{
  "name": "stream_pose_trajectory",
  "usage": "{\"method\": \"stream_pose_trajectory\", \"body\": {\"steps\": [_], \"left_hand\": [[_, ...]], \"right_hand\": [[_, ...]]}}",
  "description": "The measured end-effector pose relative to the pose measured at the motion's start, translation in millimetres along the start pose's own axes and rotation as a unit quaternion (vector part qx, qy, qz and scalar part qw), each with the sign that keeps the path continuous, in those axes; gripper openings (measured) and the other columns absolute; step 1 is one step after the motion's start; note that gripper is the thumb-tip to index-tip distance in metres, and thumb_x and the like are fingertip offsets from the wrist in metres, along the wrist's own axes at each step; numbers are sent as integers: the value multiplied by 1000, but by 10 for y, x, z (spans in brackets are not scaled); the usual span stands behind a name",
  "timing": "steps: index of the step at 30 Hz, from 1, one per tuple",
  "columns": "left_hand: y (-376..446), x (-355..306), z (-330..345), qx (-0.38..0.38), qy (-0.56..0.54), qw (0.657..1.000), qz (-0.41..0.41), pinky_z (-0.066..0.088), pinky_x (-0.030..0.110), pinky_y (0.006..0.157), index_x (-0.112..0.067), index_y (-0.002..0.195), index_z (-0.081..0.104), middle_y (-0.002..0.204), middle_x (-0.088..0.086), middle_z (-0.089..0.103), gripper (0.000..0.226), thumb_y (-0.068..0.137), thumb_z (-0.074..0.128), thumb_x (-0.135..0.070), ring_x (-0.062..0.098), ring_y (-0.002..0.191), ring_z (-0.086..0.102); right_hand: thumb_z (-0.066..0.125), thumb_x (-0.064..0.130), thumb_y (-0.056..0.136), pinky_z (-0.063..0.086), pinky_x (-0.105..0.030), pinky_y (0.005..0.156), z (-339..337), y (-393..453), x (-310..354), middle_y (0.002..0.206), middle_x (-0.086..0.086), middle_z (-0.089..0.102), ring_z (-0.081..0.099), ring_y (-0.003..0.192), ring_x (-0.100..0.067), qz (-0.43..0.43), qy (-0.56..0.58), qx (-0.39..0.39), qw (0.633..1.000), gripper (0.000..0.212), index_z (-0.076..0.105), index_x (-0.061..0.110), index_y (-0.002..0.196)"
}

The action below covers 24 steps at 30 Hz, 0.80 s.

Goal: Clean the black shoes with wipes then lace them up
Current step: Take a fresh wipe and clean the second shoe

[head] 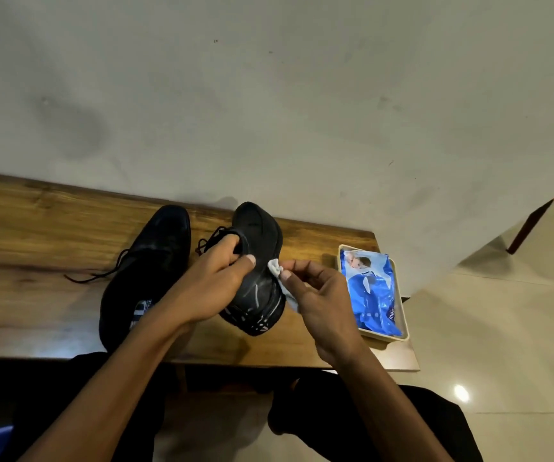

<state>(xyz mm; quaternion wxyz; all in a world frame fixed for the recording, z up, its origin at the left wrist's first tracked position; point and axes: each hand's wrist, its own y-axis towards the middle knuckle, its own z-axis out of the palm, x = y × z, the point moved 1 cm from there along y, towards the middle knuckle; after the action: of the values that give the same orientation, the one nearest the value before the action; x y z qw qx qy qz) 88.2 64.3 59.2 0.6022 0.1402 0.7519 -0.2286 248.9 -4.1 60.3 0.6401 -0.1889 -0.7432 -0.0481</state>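
White wipe point(280, 278) pinched in the right hand point(319, 295) grip; left hand point(215, 285) grip clamps the tilted black shoe point(259, 261).

A home room: low wooden bench point(52, 235) against a plain plastered wall point(269, 95), glossy tiled floor point(502, 328).
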Motion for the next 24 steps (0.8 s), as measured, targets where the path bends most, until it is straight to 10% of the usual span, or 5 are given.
{"method": "stream_pose_trajectory", "body": {"steps": [5, 9, 15, 20, 24], "left_hand": [[28, 33, 142, -13, -125, 991, -37, 53, 40, 96, -30, 115, 58, 105, -3, 72, 22, 103, 47, -16, 18, 105, 69], [18, -5, 256, -24, -174, 983, -47, 54, 17, 75, -32, 114, 55, 102, -11, 71, 24, 105, 43, -14, 1, 93, 71], [17, -24, 252, -49, -241, 968, -46, 50, 39, 99, -34, 121, 58, 119, 3, 68, 57, 94, 23, -69, 19, 109, 66], [71, 10, 242, -42, -279, 959, -28, 50, 46, 98, -23, 150, 32, 135, 11, 62, 72, 91, 49, -62, 24, 110, 68], [62, 57, 240, -72, -272, 959, -42, 50, 36, 90, -27, 154, 20, 139, 10, 59, 80, 90, 64, -9, 24, 115, 64]], "right_hand": [[66, 19, 94, 51, -39, 93, 30, 155, 4, 99, 22, 72, 63, 102, -3, -175, -300, -54, 936, 21, 71, 40, 94], [61, 8, 94, 46, -12, 80, 67, 227, 133, 104, 9, 73, 63, 95, -1, -223, -309, -59, 923, 22, 75, 22, 103], [62, 10, 91, 43, -34, 87, 217, -188, 66, 107, 4, 66, 58, 102, -16, -346, -413, -2, 842, 26, 70, 24, 110], [64, 7, 94, 51, -27, 81, -37, 85, 60, 103, 5, 70, 62, 95, -8, -292, -326, -63, 897, 21, 75, 20, 106], [64, 9, 94, 48, -15, 81, 21, 177, 48, 103, 7, 72, 62, 95, -2, -260, -303, -57, 915, 20, 75, 22, 105]]}}
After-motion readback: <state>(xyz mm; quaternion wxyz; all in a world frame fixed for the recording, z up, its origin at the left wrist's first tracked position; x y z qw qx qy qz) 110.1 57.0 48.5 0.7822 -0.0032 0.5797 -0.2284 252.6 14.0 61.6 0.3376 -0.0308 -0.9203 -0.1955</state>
